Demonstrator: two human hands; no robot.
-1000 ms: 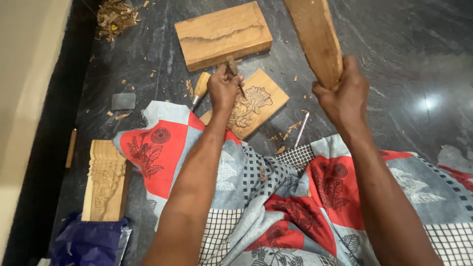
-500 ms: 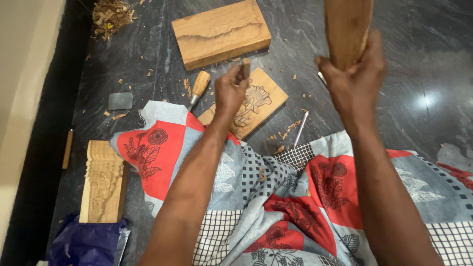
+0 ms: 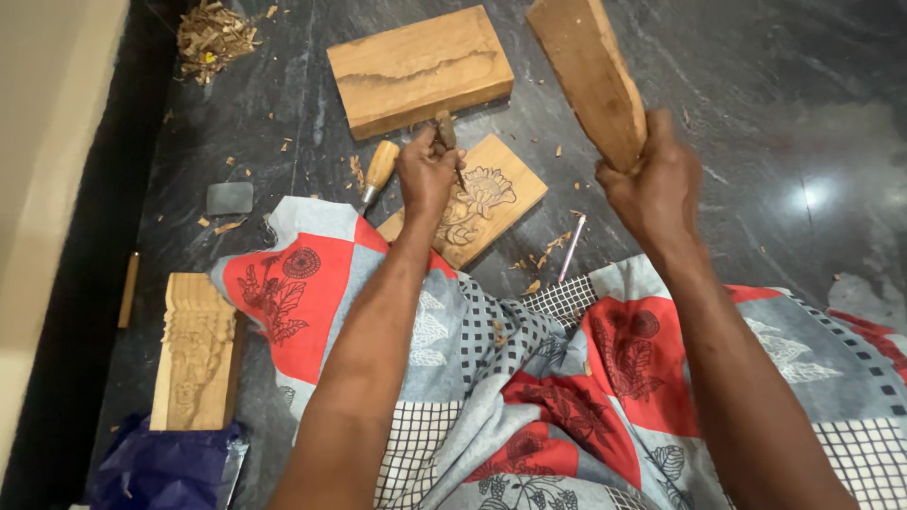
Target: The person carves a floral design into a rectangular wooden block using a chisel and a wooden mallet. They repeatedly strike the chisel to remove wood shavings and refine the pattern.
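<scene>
My left hand (image 3: 427, 173) grips a chisel (image 3: 446, 132) upright, its tip resting on a small wooden block (image 3: 501, 194) carved with a flower. That block lies on the dark stone floor just beyond my patterned cloth-covered lap. My right hand (image 3: 655, 184) is closed around the narrow end of a long wooden mallet (image 3: 589, 74), raised and tilted to the upper left, above and to the right of the chisel.
A larger plain wooden block (image 3: 419, 68) lies behind the carved one. A second chisel with a wooden handle (image 3: 379, 168) lies left of my hand, and a thin metal tool (image 3: 572, 247) lies to the right. A carved wooden strip (image 3: 194, 351), a grey stone (image 3: 230, 197) and wood shavings (image 3: 211, 36) lie at the left.
The mallet went from tilted to upright and higher, then came back down tilted to the left. My left hand stayed on the chisel over the carved block.
</scene>
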